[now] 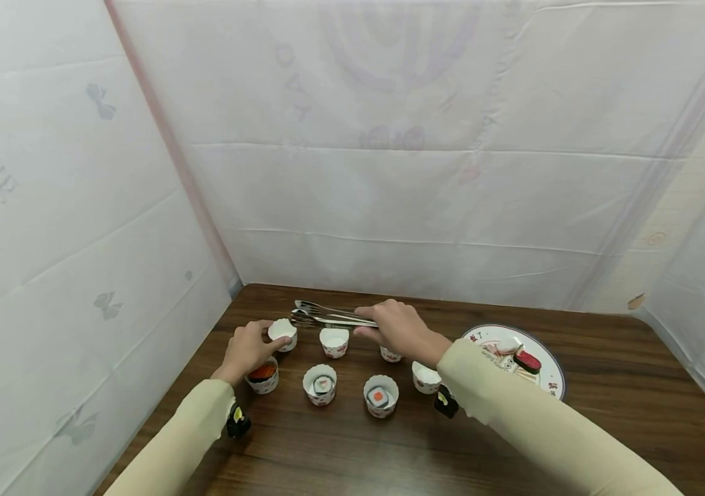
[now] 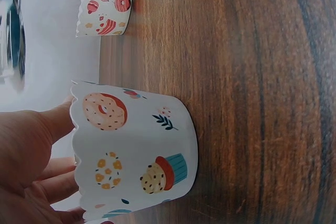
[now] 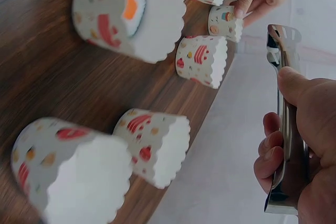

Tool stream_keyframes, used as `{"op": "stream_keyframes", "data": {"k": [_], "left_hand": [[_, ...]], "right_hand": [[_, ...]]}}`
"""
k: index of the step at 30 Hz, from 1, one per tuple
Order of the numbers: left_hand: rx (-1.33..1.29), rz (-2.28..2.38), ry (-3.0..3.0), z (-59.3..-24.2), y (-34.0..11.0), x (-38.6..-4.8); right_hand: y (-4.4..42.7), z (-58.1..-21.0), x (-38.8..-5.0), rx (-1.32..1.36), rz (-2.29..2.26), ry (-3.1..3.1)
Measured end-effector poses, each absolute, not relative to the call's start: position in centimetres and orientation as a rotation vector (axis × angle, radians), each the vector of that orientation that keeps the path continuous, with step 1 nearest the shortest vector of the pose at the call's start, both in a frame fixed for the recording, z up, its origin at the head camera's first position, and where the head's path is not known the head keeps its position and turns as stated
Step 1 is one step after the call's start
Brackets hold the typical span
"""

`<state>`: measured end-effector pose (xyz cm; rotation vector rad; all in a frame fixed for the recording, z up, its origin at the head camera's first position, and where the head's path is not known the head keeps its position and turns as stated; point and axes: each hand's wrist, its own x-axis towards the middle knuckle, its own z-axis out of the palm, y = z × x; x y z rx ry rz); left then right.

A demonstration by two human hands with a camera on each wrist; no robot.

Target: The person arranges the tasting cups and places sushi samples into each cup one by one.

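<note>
L grip (image 1: 247, 349) holds cup (image 2: 134, 148); nxt cup (image 1: 264, 388): orange pc (image 1: 262, 372).

Long, plain, pale cream sleeves (image 1: 532, 406); small black wrist cameras (image 1: 239, 428) bearing yellow markings (image 1: 237, 415)

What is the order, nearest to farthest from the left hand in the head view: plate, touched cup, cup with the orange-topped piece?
1. Touched cup: at the left hand.
2. Front cup, holding the orange-topped piece: rightward.
3. Plate: far right.

Brn wood-grain tbl (image 1: 303, 451) w/ paper cups (image 1: 334, 350), wht plate (image 1: 551, 362).
</note>
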<state>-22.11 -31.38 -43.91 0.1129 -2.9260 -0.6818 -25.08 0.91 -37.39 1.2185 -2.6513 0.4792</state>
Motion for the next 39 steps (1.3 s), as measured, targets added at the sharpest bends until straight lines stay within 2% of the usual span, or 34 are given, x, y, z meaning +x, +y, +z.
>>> {"op": "stream_keyframes", "data": {"k": [15, 39], "left_hand": [[0.108, -0.693, -2.918, -43.9, -30.8, -22.3], [0.112, -0.697, -2.937, -43.6, -30.6, -22.0]], "right_hand": [[-2.7, -38.5, -25.9, 1.224, 0.457, -2.727], [-4.0, -38.8, -25.7, 1.191, 0.395, -2.804]]}}
